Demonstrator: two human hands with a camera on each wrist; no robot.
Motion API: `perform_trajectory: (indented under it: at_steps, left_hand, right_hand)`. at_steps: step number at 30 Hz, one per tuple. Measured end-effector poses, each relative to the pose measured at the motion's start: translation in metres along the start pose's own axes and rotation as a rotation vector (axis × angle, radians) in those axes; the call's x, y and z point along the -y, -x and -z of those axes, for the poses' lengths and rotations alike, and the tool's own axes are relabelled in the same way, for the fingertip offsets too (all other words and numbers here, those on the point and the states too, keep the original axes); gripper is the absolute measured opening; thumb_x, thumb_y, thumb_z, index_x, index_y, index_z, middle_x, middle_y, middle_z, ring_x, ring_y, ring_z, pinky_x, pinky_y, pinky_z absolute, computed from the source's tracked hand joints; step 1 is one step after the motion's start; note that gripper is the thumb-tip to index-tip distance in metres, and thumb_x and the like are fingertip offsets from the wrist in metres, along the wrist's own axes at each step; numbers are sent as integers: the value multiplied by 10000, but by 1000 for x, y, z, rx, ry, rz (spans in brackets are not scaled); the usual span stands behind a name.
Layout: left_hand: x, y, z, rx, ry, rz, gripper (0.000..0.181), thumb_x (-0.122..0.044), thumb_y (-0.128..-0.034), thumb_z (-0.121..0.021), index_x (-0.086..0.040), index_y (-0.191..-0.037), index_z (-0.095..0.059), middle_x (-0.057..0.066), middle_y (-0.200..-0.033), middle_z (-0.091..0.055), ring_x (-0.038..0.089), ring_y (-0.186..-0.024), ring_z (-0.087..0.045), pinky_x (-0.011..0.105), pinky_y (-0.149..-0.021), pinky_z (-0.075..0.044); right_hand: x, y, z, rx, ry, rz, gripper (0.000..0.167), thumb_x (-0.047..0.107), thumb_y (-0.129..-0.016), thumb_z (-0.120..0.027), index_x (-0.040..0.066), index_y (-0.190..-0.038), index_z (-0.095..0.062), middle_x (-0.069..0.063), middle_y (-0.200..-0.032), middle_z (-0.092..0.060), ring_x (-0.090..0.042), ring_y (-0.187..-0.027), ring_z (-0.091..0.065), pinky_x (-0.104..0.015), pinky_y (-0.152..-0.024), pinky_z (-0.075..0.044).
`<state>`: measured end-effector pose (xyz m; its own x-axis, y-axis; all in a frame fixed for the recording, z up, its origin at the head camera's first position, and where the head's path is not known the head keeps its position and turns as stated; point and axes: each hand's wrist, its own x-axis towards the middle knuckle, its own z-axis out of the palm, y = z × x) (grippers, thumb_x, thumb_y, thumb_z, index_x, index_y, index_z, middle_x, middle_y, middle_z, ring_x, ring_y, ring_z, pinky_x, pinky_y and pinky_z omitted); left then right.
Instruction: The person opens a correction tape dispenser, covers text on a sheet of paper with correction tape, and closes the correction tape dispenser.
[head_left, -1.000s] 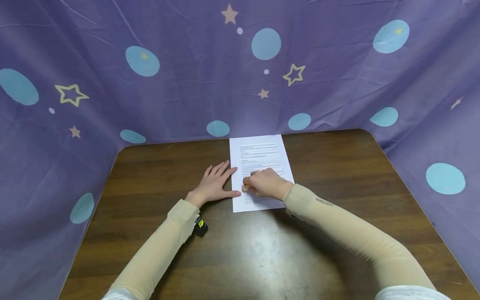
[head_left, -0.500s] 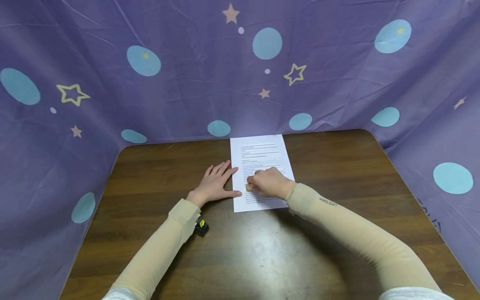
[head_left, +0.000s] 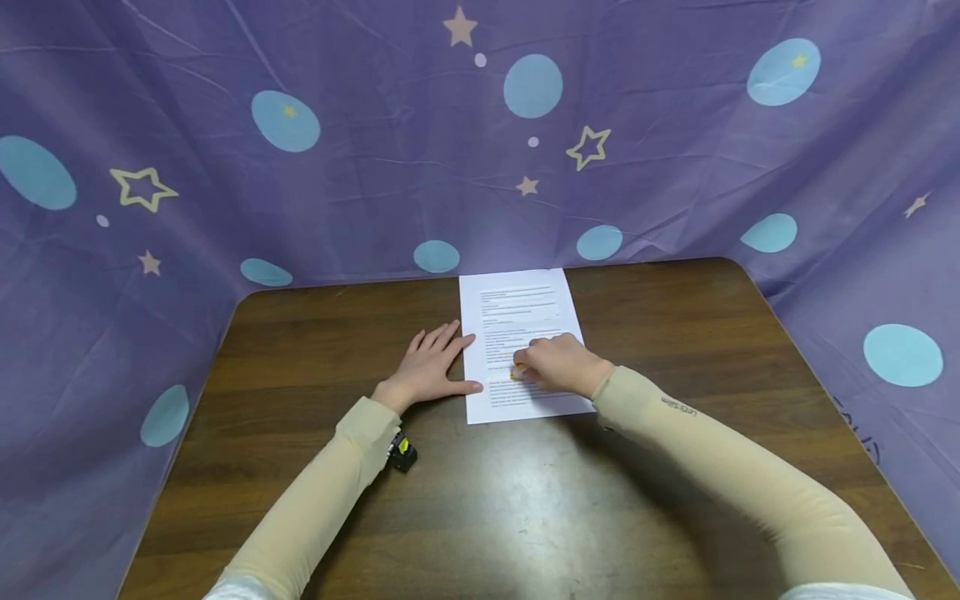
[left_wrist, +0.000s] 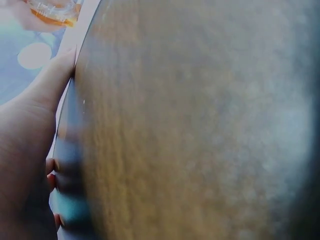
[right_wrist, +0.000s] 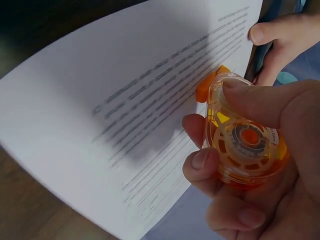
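A printed sheet of paper (head_left: 474,407) lies on the table's far middle. My right hand (head_left: 562,364) grips a correction tape dispenser (right_wrist: 245,142), a clear and orange case with reels visible inside. Thumb on one side and curled fingers on the other hold it in the right wrist view, its orange tip (right_wrist: 202,87) at the printed lines. Whether the tip touches the paper cannot be told. My left hand (head_left: 427,371) lies flat with fingers spread, thumb and index fingertip on the sheet's left edge. In the left wrist view the dispenser shows partly at the top corner.
The brown wooden table (head_left: 465,517) has its far edge against a purple curtain (head_left: 375,167) with stars and blue dots. Curtain also hangs at both sides. A small black device (head_left: 402,454) sits at the left wrist.
My right hand has moved to the right across the sheet with the correction tape dispenser, along a text line. The left hand and the paper have stayed in place.
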<state>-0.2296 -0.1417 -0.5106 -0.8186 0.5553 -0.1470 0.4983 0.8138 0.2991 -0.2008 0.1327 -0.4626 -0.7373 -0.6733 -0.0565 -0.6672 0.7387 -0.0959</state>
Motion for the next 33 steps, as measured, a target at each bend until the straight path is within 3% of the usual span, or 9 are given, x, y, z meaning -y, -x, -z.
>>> perform_trajectory:
  at_steps: [13,23,33]
  left_hand:
    - [6,-2,-6,-15,0,-11,1052,-819,-857,-593,-192,-1655,-317,150,-1740,-131,374,-1583,-154,632,-1237,-94]
    - [0,0,-2,1,-3,5,1005,-739,-881,-652,-196,-1657,-316,143,-1742,-128,366,-1589,-148,627,-1243,-97]
    - [5,-2,-6,0,24,5,1025,-764,-871,-636,-202,-1661,-305,134,-1745,-114,361,-1591,-131,627,-1242,-77]
  right_hand:
    - [-21,24,0,-45,-17,-23,120,171,-915,-786,196,-868,-678,-10,-759,-639,-200,-686,-633,-443,-529,-513]
    - [-38,43,1,-35,-38,-56,107,115,-901,-794,187,-936,-723,-15,-779,-647,-193,-683,-641,-442,-554,-534]
    - [-53,64,2,-31,-41,-112,115,110,-898,-792,189,-957,-732,7,-792,-660,-207,-707,-641,-419,-528,-502]
